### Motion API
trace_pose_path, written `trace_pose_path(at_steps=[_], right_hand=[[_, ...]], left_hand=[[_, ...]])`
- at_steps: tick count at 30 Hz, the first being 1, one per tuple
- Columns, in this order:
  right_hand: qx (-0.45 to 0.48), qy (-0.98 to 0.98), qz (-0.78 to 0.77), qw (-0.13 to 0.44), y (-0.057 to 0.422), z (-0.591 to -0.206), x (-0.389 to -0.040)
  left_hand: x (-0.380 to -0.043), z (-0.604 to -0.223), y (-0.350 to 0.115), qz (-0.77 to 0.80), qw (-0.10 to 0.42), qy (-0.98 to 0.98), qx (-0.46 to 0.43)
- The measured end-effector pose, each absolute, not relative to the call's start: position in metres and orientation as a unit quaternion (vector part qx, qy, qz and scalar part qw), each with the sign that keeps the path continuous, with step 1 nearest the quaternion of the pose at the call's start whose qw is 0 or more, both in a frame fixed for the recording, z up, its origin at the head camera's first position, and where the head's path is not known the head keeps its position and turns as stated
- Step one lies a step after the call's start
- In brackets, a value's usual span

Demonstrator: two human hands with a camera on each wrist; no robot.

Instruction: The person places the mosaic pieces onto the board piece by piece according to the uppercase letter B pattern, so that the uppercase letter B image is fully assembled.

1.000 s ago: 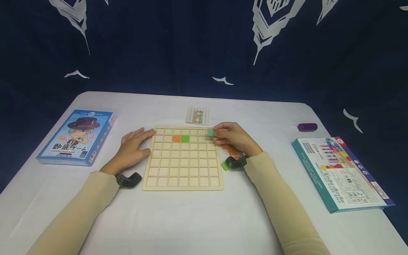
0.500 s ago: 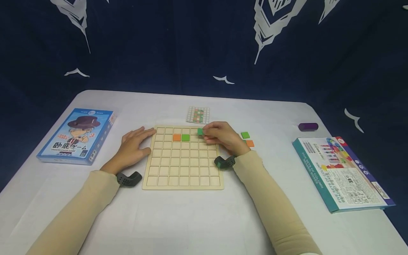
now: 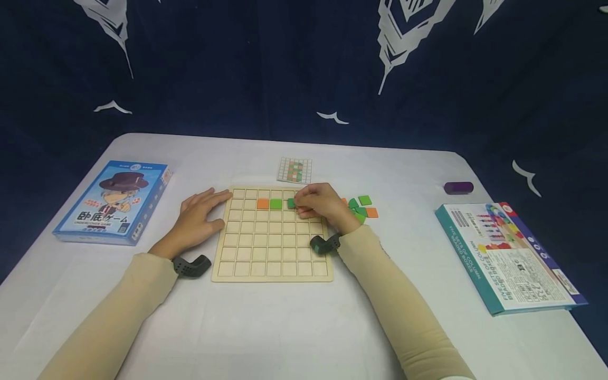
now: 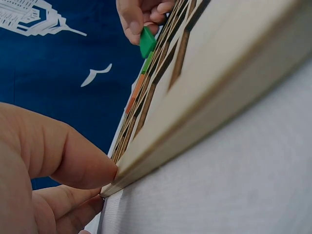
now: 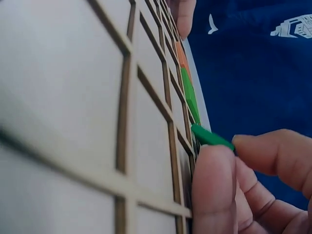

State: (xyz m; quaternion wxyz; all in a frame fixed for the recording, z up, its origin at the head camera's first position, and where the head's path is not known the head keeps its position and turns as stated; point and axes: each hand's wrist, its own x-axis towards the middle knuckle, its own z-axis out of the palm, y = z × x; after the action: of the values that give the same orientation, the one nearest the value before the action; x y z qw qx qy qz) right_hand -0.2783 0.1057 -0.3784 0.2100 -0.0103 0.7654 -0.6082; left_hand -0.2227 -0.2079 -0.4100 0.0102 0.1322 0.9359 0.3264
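My right hand (image 3: pixel 325 205) pinches a dark green tile (image 3: pixel 291 203) between thumb and finger, over the second row of a wooden grid board (image 3: pixel 266 240). In the right wrist view the tile (image 5: pixel 212 136) is tilted, one edge down at a cell's frame. Left of it, an orange square tile (image 3: pixel 263 203) and a light green square tile (image 3: pixel 276 204) lie side by side in their cells. My left hand (image 3: pixel 196 221) rests at the board's left side, fingers extended, with thumb and fingertips touching the edge near the upper left corner.
Several loose green and orange tiles (image 3: pixel 361 211) lie right of the board, partly hidden by my right hand. A small pattern card (image 3: pixel 294 171) lies behind the board. A blue game box (image 3: pixel 111 206) stands left; a teal-edged box (image 3: pixel 513 258) and a purple object (image 3: pixel 458 188) lie right.
My right hand has moved left with the dark green tile, from the board's right edge to beside the light green tile, and lowered it. The loose tiles are uncovered more. My left hand stays put.
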Motion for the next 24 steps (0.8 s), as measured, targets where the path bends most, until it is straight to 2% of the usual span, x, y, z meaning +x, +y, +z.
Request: trace_pose_path(at_steps=[24], right_hand=[[-0.019,0.808,-0.552,0.207,0.0975,-0.3736,-0.278]], left_hand=[[-0.222,-0.4092,-0.2072,0.329,0.008,0.935,0.134]])
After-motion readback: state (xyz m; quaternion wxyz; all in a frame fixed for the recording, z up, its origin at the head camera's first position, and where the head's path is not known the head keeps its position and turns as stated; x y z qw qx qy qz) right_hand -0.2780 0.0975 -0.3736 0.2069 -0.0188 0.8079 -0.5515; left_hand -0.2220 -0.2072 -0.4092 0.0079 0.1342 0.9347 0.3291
